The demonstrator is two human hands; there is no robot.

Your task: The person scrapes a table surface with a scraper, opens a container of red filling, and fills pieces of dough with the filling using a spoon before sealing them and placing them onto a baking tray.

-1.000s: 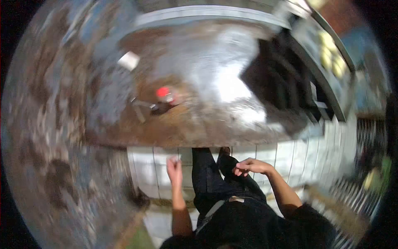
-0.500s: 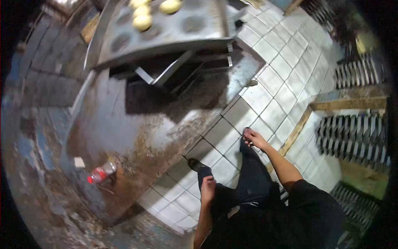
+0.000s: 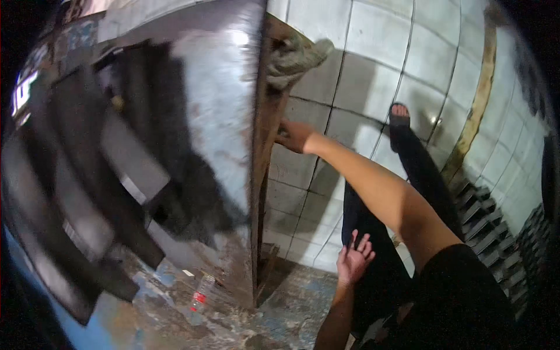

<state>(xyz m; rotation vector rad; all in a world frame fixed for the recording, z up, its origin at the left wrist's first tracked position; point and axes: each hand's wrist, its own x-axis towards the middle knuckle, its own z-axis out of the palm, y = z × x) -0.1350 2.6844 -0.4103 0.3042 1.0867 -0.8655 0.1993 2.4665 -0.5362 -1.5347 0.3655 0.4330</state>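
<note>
My right hand point(image 3: 296, 137) reaches across to the wooden side of the table point(image 3: 224, 87), just under its top edge. Its fingertips are partly lost in shadow against the wood, so I cannot tell whether they grip anything. Above that hand, a crumpled grey cloth point(image 3: 296, 61) hangs at the table's edge. Held low in front of my dark trousers, my left hand point(image 3: 354, 259) is open, palm up and fingers spread, with nothing in it.
Dark, ridged metal trays point(image 3: 116, 151), blurred, stand on the table at left. A plastic bottle with a red label point(image 3: 201, 294) lies by the table's near end. More dark ridged trays point(image 3: 484, 227) stand at right, beside the white tiled floor point(image 3: 315, 76).
My view has swung, and the tray of pale yellow balls is out of sight. My right hand has moved from over my leg to the table's side. My left hand has opened.
</note>
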